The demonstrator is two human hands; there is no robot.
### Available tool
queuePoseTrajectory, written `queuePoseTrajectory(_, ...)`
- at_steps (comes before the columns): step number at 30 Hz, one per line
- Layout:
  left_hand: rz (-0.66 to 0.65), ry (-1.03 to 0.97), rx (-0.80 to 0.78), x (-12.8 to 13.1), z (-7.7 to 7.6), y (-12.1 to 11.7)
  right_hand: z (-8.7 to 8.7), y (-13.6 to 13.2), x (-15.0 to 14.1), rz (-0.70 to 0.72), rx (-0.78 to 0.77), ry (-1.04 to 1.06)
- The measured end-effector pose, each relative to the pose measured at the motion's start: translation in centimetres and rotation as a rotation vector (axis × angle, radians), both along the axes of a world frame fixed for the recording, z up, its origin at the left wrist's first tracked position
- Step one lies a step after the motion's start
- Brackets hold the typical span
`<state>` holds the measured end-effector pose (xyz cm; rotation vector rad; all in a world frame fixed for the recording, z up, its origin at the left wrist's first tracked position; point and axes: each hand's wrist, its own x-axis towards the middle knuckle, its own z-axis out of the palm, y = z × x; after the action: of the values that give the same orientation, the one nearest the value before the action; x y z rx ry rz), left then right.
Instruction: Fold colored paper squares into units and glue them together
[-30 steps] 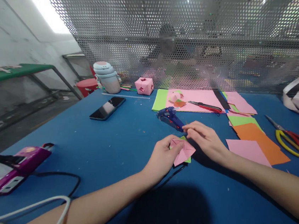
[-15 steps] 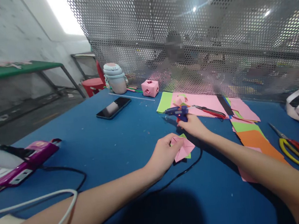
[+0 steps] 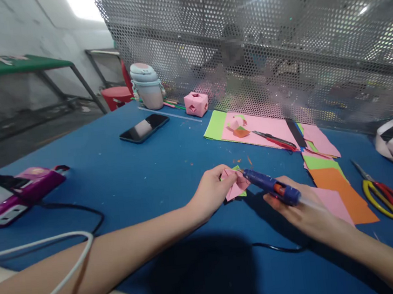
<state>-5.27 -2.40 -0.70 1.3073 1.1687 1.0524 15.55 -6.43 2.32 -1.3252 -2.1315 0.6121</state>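
My left hand (image 3: 212,189) pinches a folded piece of pink paper (image 3: 236,187) with light green showing at its edges, just above the blue table (image 3: 170,168). In my right hand (image 3: 299,206) is a blue glue gun (image 3: 269,185), its nozzle pointing left at the pink paper. The nozzle tip is at or very near the paper; whether it touches I cannot tell. A clear glue stick juts from the gun's back end. Part of my right hand's grip is hidden behind the gun.
Sheets of coloured paper (image 3: 334,188) and scissors (image 3: 387,197) lie at the right. Behind are a cutter (image 3: 276,141), a pink paper cube (image 3: 196,104), a bottle (image 3: 148,89) and a phone (image 3: 144,128). A purple power strip (image 3: 32,187) and cables sit left. A perforated metal screen (image 3: 259,42) stands behind.
The glue gun has come toward me in my right hand and turned, its nozzle now pointing left at the pink paper instead of right. My left hand keeps its hold.
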Motion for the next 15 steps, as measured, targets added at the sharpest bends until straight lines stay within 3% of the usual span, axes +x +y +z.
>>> queuePoseTrajectory(7, 0.011, 0.173, 0.119, -0.2, -0.5, 0.1, -0.3, 0.2, -0.1, 0.031, 0.041, -0.096)
queuePoseTrajectory(15, 0.007, 0.162, 0.119, -0.1, -0.5, 0.1, -1.1, 0.2, 0.3, 0.060, 0.098, -0.206)
